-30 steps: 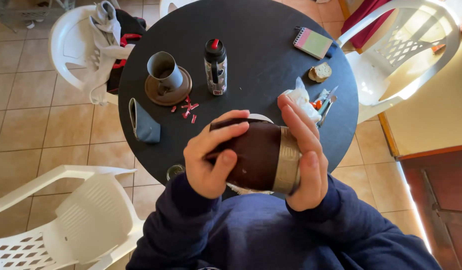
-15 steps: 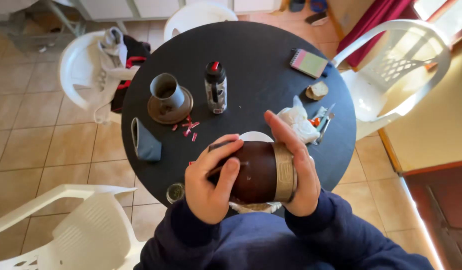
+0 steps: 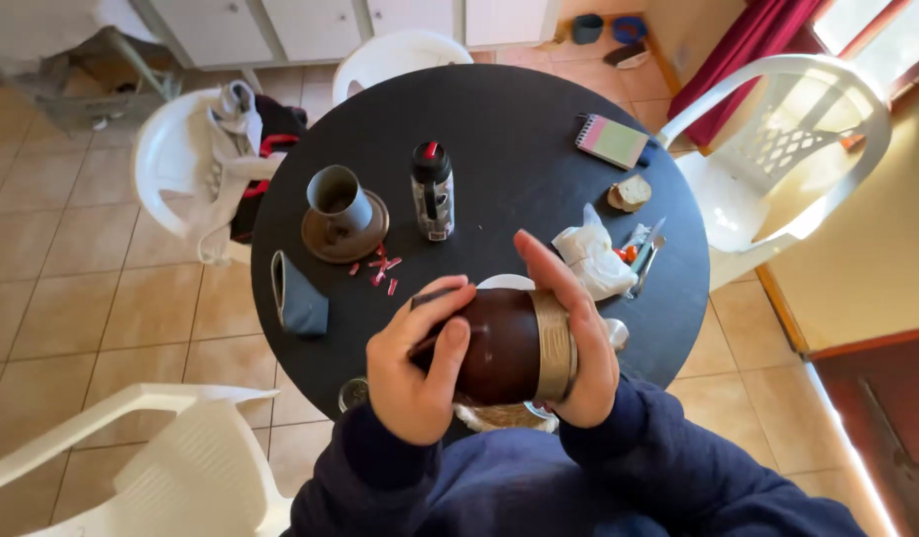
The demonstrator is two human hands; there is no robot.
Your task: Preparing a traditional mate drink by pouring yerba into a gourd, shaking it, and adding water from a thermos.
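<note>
I hold a dark brown gourd cup (image 3: 499, 343) with a wide brass-coloured band around its rim, lying on its side in front of my chest. My left hand (image 3: 415, 363) wraps around its rounded bottom end, thumb on top. At the banded mouth end my right hand (image 3: 579, 333) covers the opening with its palm, fingers stretched up over the band. Under the cup a white plate (image 3: 507, 282) shows on the round black table (image 3: 519, 129).
On the table stand a grey metal cup on a brown saucer (image 3: 338, 204), a dark bottle with a red cap (image 3: 432, 189), a grey pouch (image 3: 298, 295), small red scraps (image 3: 380, 270), a crumpled white bag (image 3: 591, 257), a bread piece (image 3: 630, 192) and a notebook (image 3: 613, 141). White plastic chairs (image 3: 778, 139) ring the table.
The cup and both hands have sunk a little toward my body while the view tilted, showing more of the far floor. Both hands keep their hold.
</note>
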